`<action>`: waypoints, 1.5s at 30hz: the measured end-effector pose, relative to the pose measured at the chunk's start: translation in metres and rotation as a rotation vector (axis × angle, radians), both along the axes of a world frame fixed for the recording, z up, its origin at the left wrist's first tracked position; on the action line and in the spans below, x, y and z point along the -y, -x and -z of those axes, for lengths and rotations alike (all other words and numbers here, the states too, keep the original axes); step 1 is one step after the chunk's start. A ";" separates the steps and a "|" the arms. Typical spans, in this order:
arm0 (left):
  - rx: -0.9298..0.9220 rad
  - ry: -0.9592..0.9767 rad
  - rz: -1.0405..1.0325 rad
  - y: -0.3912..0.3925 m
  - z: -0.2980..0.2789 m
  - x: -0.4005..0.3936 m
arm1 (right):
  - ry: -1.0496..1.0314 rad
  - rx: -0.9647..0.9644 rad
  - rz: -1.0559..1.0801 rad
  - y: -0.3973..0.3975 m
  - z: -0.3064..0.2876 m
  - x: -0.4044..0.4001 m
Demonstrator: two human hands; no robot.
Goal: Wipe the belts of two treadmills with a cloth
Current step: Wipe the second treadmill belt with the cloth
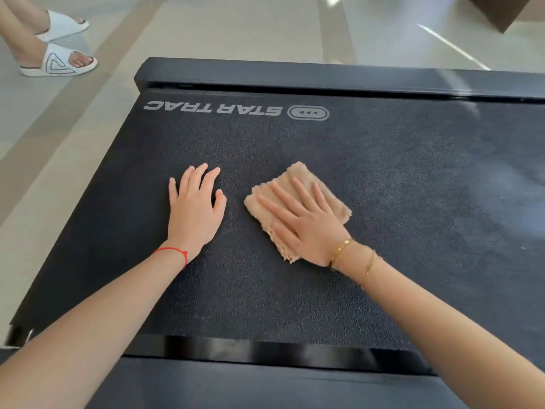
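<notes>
A black textured treadmill belt [383, 178] fills most of the view, with a grey "STAR TRAC" logo [212, 108] printed near its far left. A folded beige cloth [330, 199] lies flat on the belt near the middle. My right hand [303, 222] presses flat on the cloth with fingers spread. Beside it, a little to the left, my left hand [194, 208] rests palm down on the bare belt, holding nothing.
Black side rails frame the belt at the far edge [295, 75] and the near edge [265, 385]. Another person's feet in white slides [59, 60] stand on the pale tiled floor at the top left. A brown box corner [501, 13] shows at the top right.
</notes>
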State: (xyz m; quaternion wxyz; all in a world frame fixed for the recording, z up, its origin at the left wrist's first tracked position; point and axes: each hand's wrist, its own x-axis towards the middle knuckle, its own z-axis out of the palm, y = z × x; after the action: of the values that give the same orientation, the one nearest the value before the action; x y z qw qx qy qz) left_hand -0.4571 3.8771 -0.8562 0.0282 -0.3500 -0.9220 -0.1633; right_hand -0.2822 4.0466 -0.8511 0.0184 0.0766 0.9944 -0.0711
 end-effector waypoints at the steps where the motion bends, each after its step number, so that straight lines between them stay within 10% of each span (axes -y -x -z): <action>1: 0.003 0.000 0.000 0.000 0.000 0.000 | 0.017 -0.009 -0.001 -0.004 -0.001 -0.004; 9: 0.010 -0.014 0.005 0.002 -0.001 0.000 | 0.001 0.078 0.417 0.030 -0.006 -0.078; 21: -0.009 -0.004 0.021 -0.001 0.000 0.002 | 0.013 0.025 -0.116 -0.072 -0.004 0.053; 28: 0.026 0.035 0.029 -0.006 -0.003 0.006 | -0.012 0.071 0.300 -0.034 -0.012 -0.011; 37: 0.065 0.057 0.002 -0.030 -0.002 0.005 | -0.023 0.034 -0.075 -0.088 -0.005 0.071; 45: 0.062 0.055 0.068 -0.035 -0.002 -0.007 | -0.006 0.047 0.316 -0.087 -0.007 -0.021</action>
State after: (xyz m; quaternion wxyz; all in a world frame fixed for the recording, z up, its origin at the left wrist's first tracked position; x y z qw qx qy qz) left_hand -0.4220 3.8838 -0.8547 -0.0155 -0.3768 -0.9141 -0.1492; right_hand -0.1951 4.0680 -0.8445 0.0298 0.2339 0.9694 -0.0685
